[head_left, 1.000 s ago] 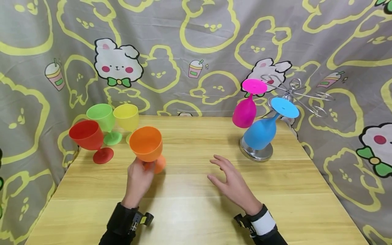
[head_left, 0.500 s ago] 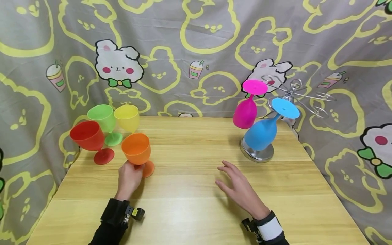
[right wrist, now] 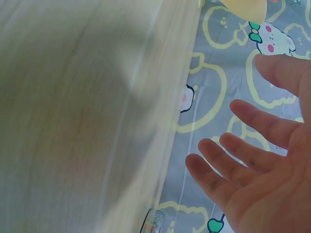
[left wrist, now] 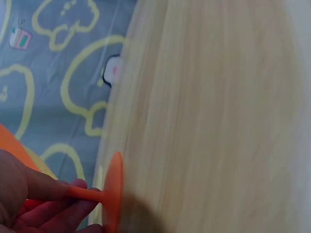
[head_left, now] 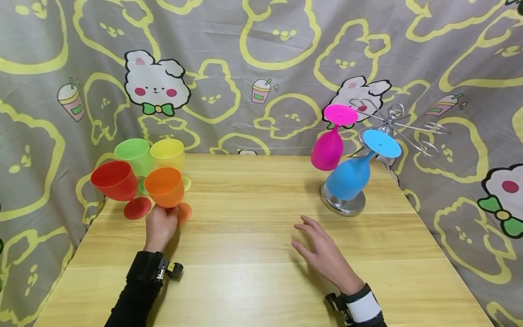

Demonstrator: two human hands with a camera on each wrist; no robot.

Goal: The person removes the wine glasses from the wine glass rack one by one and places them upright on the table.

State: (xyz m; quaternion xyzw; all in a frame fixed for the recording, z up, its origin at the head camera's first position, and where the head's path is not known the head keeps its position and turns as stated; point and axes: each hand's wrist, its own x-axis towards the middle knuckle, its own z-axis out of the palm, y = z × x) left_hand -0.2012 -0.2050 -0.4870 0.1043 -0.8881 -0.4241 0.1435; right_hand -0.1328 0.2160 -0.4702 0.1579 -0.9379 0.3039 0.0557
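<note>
My left hand (head_left: 160,228) pinches the stem of an upright orange goblet (head_left: 164,187), seen closer in the left wrist view, where the thumb and fingers grip the stem just above its round foot (left wrist: 113,194). A red goblet (head_left: 114,180) stands to its left. Behind it are a green goblet (head_left: 134,155) and a yellow goblet (head_left: 168,155), partly hidden by the orange bowl. My right hand (head_left: 327,254) hovers over the table with spread, relaxed fingers and holds nothing. Whether the orange foot touches the table is hard to tell.
A chrome glass rack (head_left: 350,208) stands at the back right, its wire arms (head_left: 425,146) sticking out. From it hang upside down a magenta goblet (head_left: 328,150) and a blue goblet (head_left: 349,177). A patterned curtain (head_left: 229,41) encloses the wooden table (head_left: 245,272).
My left hand has carried the orange goblet leftward, close to the red, green and yellow ones. My right hand has drifted slightly right and toward me.
</note>
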